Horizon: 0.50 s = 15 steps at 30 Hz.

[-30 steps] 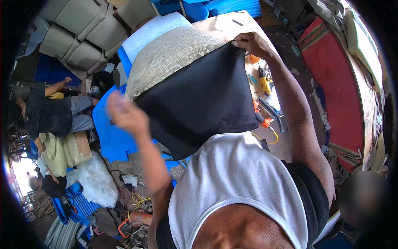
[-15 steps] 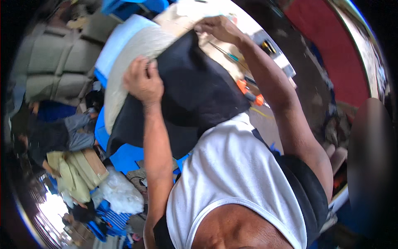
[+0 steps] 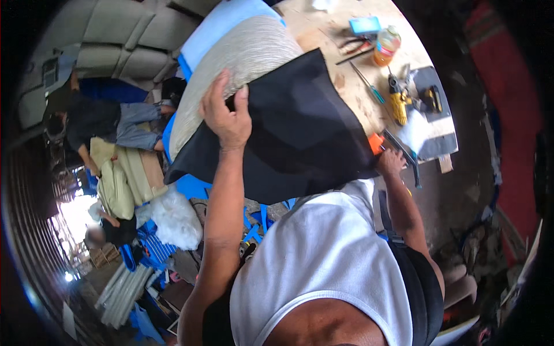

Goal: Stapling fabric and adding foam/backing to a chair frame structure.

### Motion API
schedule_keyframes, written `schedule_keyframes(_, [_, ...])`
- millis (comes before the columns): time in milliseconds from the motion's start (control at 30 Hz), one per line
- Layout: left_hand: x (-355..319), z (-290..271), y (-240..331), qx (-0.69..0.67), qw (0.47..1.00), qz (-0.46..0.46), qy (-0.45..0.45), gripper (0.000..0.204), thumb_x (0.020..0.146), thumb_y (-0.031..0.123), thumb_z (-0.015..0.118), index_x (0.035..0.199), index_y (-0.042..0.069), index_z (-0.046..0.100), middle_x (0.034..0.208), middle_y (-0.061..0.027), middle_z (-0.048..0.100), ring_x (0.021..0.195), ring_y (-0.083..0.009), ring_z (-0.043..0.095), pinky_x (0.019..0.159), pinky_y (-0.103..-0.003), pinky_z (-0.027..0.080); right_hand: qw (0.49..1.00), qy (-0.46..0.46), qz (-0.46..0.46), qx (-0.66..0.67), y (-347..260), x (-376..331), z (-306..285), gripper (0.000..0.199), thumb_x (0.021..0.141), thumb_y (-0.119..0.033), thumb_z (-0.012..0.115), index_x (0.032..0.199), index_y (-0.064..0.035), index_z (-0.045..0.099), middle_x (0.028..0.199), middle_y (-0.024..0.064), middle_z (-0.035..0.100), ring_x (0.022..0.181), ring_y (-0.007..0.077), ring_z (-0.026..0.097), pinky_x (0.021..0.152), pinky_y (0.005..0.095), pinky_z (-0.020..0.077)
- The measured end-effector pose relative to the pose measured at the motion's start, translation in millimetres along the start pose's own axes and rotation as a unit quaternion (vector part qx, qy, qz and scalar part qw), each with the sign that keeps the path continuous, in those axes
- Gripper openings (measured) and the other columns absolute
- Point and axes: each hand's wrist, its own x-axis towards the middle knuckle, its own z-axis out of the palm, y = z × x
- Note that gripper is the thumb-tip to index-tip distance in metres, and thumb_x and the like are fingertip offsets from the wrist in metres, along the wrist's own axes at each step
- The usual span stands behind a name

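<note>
Upholstery workshop. Wooden counter (image 3: 323,34) strewn with tools: yellow power drill (image 3: 398,104), screwdriver (image 3: 366,81), pliers (image 3: 353,45). Beige seat cushions (image 3: 124,40) stacked at back. Foam-coloured padded pieces (image 3: 118,184) piled near another person (image 3: 98,124) working low. Clear plastic wrap bundle (image 3: 173,219), blue crates (image 3: 153,248) on cluttered floor.

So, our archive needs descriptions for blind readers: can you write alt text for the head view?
Seen from above, a person's left hand grips the edge of a black fabric sheet draped over a beige cushion, while the right hand rests by an orange tool at the wooden workbench, where more tools lie.
</note>
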Motion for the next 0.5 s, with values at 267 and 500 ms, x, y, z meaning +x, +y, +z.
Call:
schedule_keyframes(267, [-1.0,-9.0,0.8,0.064,0.998,-0.004,0.02,0.035,0.09,0.023,0.068,0.122,0.01,0.06,0.126,-0.0031,0.065,0.118,-0.0228,0.057,0.104,-0.041,0.036,0.992,0.071,-0.09,-0.06,1.8,15.3,50.0,0.037,0.091,-0.024,0.048,0.119,-0.0074,0.063,0.123,0.0143,0.064,0.128,0.0375,0.044,0.101,0.0559,0.0367])
schedule_keyframes(500, [-5.6,-10.1,3.0,0.0,1.0,-0.011,0.024,0.031,0.092,0.033,0.066,0.115,0.012,0.062,0.125,-0.0004,0.065,0.119,-0.0208,0.056,0.103,-0.041,0.033,0.999,0.031,-0.022,0.014,-0.9,-2.9,18.7,0.044,0.086,-0.04,0.061,0.12,-0.0133,0.064,0.131,0.014,0.058,0.134,0.0374,0.039,0.109,0.0516,0.0317])
